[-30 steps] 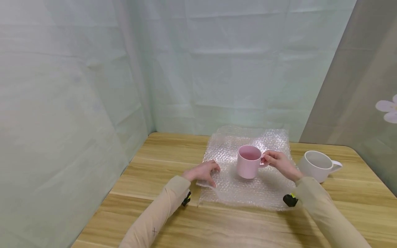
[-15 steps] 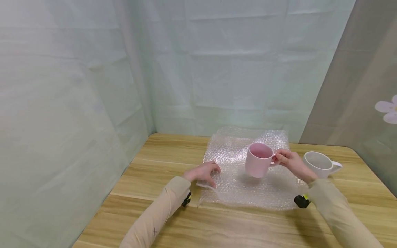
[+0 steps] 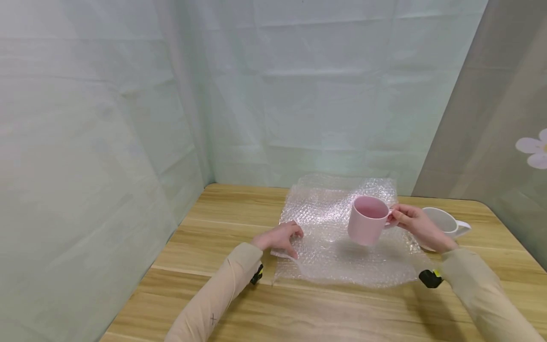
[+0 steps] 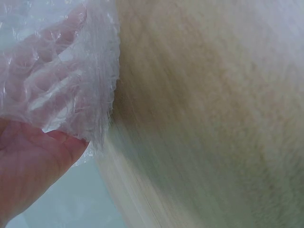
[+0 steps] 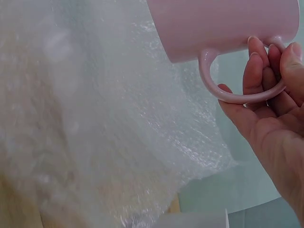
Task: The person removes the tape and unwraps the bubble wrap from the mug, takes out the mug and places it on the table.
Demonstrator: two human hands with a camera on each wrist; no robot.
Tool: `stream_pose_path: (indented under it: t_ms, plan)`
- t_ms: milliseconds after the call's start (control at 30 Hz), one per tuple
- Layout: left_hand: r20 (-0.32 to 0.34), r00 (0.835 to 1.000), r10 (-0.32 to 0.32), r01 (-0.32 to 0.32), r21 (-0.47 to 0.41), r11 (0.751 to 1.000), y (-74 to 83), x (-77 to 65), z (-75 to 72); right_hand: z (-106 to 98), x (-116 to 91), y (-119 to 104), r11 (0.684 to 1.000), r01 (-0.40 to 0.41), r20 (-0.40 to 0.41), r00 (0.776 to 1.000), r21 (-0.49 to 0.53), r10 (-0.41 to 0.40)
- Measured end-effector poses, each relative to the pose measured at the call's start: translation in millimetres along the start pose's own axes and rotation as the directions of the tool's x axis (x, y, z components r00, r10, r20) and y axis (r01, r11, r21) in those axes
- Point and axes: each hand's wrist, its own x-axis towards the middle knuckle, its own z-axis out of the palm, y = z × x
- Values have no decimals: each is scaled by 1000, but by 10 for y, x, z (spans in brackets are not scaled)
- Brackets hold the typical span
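A pink mug hangs tilted above the bubble wrap. My right hand holds it by the handle, which my fingers and thumb wrap around in the right wrist view. At the left edge of the sheet, my left hand rests on the wrap with thumb and fingers spread apart. In the left wrist view, its fingers show through the clear wrap and the thumb touches the sheet's edge. That edge curls up slightly off the table.
A larger white mug stands on the wooden table at the right, partly behind my right hand. Pale cloth hangs behind and to the left of the table. Dark wrist gear shows below the right sleeve.
My right hand has carried the pink mug to the right, above the wrap and towards the white mug. The wrap's right front corner has shifted rightwards. My left hand has stayed in place.
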Motion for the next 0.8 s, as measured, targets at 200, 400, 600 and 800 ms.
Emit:
stream_pose_path:
  t_ms: [200,400,600,800]
  plan:
    - [4,1000,0,0,7,1000,-8,-1,4,-133,-95,-27,999,27,36,999,-27,-26]
    - [-3,1000,4,-4,7,1000,-7,-2,6,-259,-214,-76,998,54,53,997,12,-54]
    - [-9,1000,11,-11,11,1000,11,-13,-13,-380,-351,-122,997,72,86,994,20,-74]
    - [-4,1000,8,-8,3,1000,25,-9,-25,-517,-442,-112,991,116,131,984,62,-123]
